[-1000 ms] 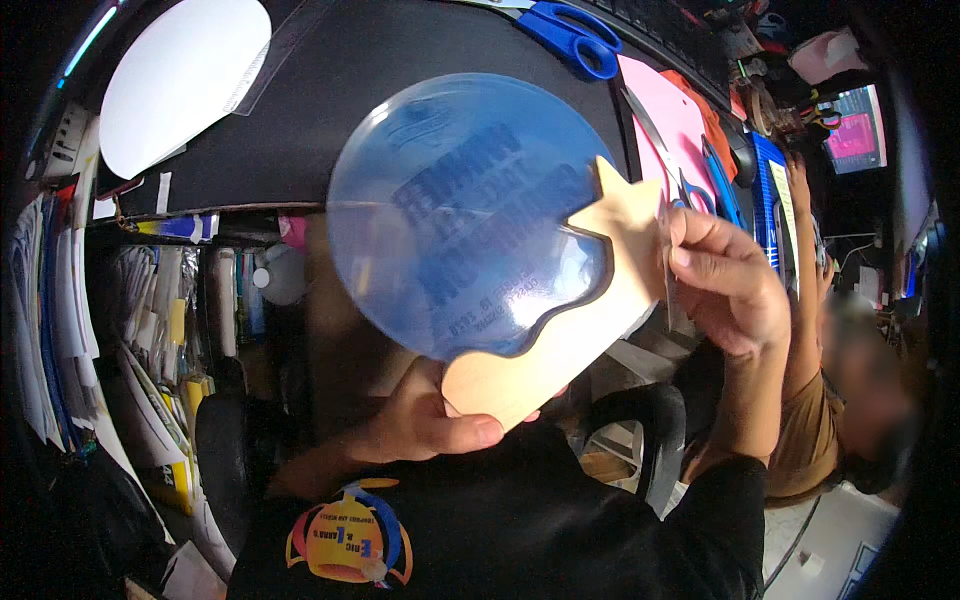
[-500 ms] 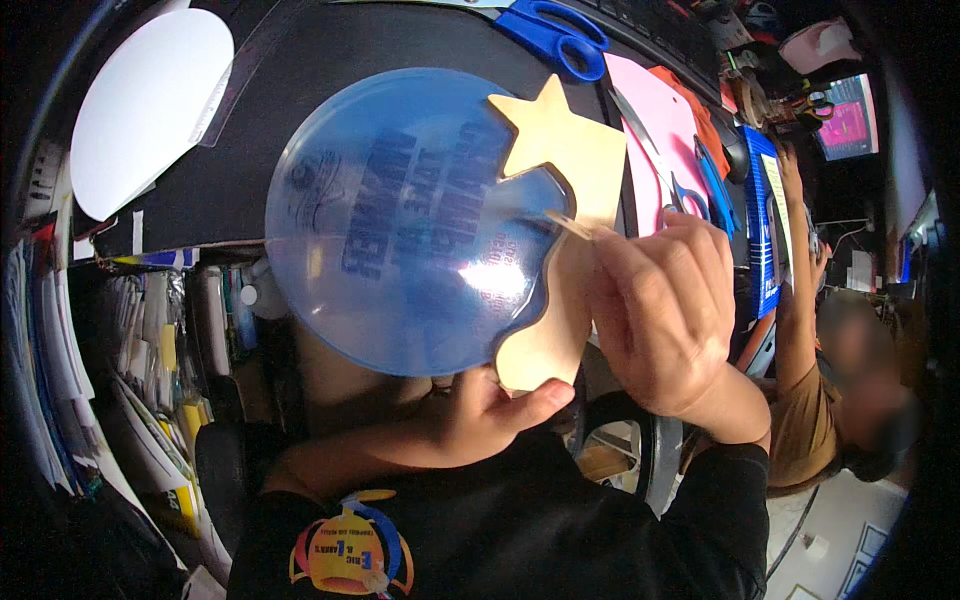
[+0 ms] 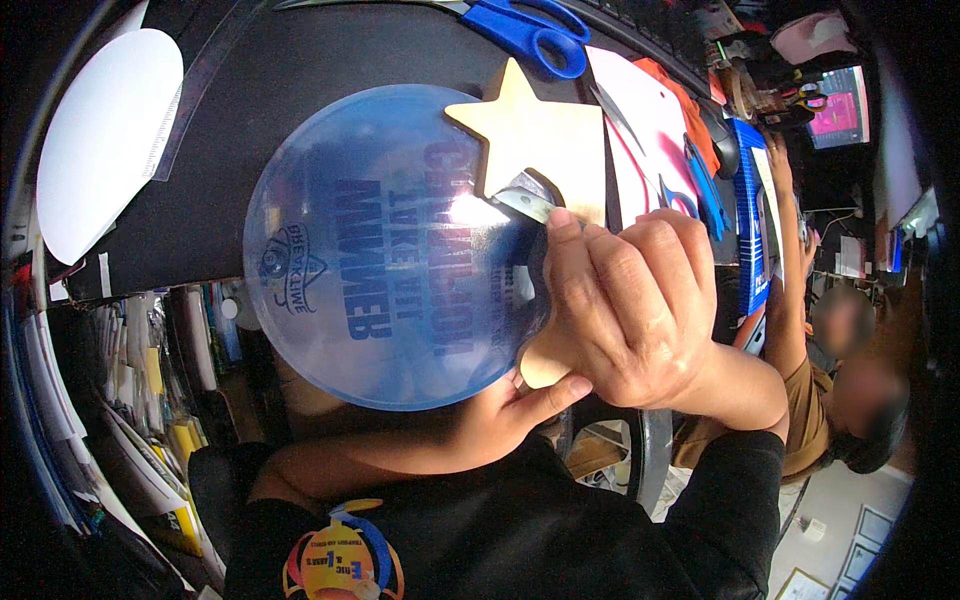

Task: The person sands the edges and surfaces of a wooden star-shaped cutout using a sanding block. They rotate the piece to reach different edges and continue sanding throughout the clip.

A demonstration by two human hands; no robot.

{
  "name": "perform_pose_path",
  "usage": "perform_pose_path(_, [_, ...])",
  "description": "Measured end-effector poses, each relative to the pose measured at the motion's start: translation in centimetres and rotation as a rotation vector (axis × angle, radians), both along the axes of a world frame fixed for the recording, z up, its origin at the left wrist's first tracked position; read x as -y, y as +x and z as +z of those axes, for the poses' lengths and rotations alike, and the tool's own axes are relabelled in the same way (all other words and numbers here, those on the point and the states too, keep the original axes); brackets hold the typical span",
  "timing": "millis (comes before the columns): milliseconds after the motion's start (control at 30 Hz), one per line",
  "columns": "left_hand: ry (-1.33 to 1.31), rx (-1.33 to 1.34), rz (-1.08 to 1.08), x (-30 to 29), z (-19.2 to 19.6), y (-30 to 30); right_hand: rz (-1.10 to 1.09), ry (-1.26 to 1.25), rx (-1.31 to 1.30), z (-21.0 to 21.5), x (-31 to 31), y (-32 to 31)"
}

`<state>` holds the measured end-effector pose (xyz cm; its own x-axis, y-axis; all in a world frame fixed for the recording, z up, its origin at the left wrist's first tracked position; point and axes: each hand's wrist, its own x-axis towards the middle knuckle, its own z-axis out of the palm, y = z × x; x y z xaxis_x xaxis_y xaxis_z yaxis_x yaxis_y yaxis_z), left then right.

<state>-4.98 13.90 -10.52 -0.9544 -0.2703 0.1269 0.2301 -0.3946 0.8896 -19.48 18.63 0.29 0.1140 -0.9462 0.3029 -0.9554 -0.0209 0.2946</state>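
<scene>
A round, see-through blue plaque (image 3: 330,250) with dark printed lettering leans before me, joined along its right side to a pale wooden piece (image 3: 525,130) with a star-shaped end. My left hand (image 3: 495,425) grips the lower end of the wood from below, its thumb stretched along the edge and its other fingers mostly hidden behind. Pinched in my right hand (image 3: 640,310) is a small flat metal blade (image 3: 525,204). Its tip reaches the seam between the disc and the wood, just under the star.
Blue-handled scissors (image 3: 530,35) lie at the far edge of the black table (image 3: 300,60). White rounded sheets (image 3: 110,140) are at left, and pink paper (image 3: 640,130) with more scissors (image 3: 680,200) at right. Folders (image 3: 150,350) fill a shelf at lower left. Another person (image 3: 800,400) sits at right.
The plaque has tilted and shifted left, so its lettering reads more plainly. My right hand has moved slightly left, bringing the blade up to the seam below the star.
</scene>
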Motion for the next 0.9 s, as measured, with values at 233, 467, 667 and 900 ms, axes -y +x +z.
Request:
perform_pose_path(233, [0.022, 0.221, -0.08, -0.5, -1.1, -0.4, -0.229, -0.1, 0.745, 3.1, -1.4, -1.4])
perform_pose_path(467, [0.02, 0.253, -0.087, -1.0, -2.0, -0.6, -0.352, -0.427, 1.305, 1.8, -2.6, -1.7])
perform_pose_path(667, [0.1, 0.238, -0.006, -1.3, -1.7, -1.2, -0.291, -0.208, 0.192, 1.9, -1.9, -1.4])
perform_pose_path(900, [0.236, 0.134, -0.019, -0.9, -0.4, -1.5, -0.099, -0.286, -0.027, -1.3, -0.4, -3.3])
